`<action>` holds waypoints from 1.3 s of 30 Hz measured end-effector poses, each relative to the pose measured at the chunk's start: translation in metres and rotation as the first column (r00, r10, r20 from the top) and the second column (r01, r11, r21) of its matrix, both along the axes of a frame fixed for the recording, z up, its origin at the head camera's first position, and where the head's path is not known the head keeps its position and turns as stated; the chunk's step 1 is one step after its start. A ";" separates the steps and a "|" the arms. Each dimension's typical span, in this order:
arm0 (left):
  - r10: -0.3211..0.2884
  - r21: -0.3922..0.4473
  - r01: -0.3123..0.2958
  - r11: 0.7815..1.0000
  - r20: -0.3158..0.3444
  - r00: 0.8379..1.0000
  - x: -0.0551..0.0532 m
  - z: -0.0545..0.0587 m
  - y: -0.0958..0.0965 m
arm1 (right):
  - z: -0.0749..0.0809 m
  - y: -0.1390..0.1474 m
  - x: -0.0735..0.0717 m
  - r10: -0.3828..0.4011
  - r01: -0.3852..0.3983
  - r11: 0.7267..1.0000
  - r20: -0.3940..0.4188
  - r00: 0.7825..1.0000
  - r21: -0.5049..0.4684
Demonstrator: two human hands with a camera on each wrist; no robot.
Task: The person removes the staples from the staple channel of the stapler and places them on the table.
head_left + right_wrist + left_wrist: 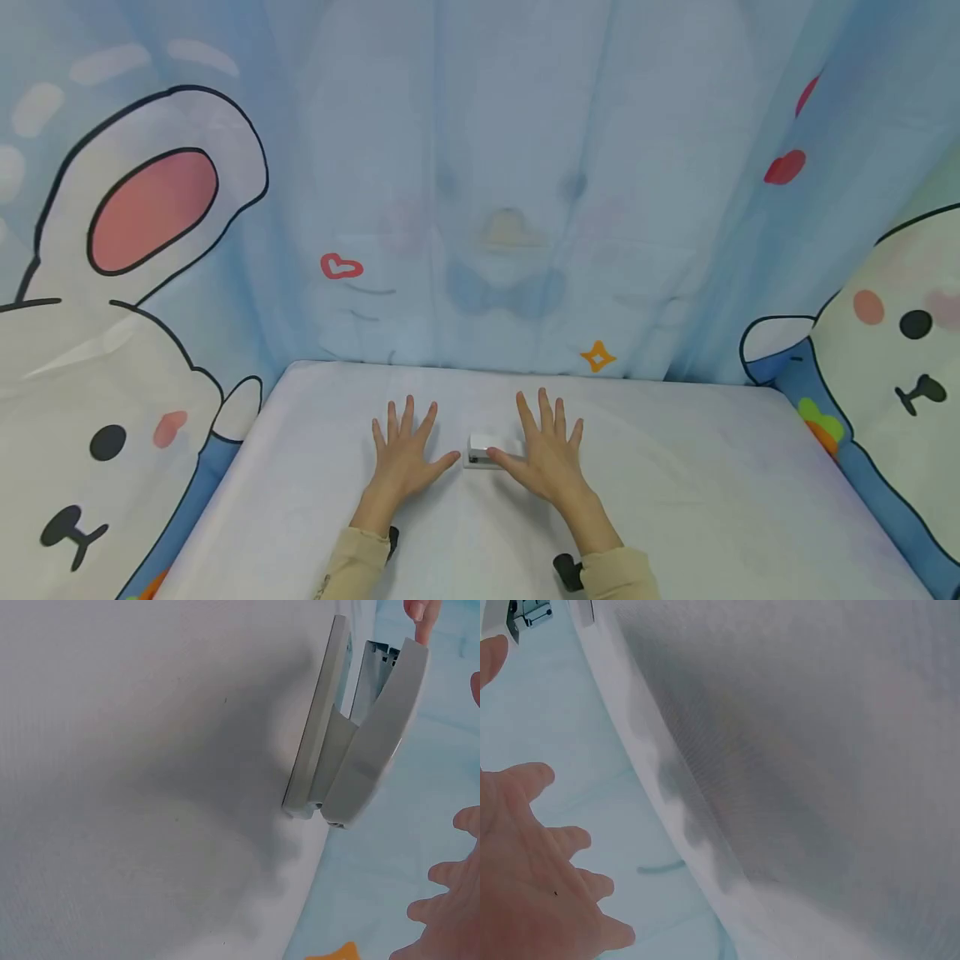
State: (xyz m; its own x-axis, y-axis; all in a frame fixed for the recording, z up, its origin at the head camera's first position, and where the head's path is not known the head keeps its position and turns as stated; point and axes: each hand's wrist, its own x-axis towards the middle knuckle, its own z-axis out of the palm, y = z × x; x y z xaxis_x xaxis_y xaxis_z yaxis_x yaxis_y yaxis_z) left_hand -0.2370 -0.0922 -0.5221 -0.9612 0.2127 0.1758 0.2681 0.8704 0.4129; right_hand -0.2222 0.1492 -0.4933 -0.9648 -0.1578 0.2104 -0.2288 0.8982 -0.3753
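A pale grey-white stapler (480, 444) stands on the white-covered table between the two hands. Its long base and raised arched top show in the right wrist view, where the stapler (375, 757) holds nothing visible. My left hand (403, 460) hovers left of it with fingers spread and thumb pointing at it. To its right, my right hand (551, 462) is spread the same way, and its thumb overlaps the stapler's right part in the head view. Both hands cast shadows on the cloth. A corner of the stapler (495, 616) shows at the left wrist view's top left.
White cloth (720, 483) covers the table. Behind its far edge hangs a light blue curtain (510, 125) with cartoon prints, including a large rabbit (75, 417) on the left. Black wrist straps (567, 572) show at the beige sleeves (621, 575).
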 end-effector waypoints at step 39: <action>-0.190 0.297 0.139 0.945 0.150 0.970 -0.017 -0.010 0.015 | -0.004 -0.005 -0.003 0.167 -0.141 0.959 0.086 0.982 -0.244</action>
State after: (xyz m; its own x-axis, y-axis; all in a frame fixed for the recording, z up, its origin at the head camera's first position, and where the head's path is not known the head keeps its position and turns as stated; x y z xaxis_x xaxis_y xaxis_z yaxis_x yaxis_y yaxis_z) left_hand -0.2542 -0.0769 -0.5319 -0.9378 0.3368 0.0847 0.2996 0.6611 0.6879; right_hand -0.2250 0.1440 -0.4972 -0.9513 -0.2644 0.1585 -0.3054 0.7383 -0.6014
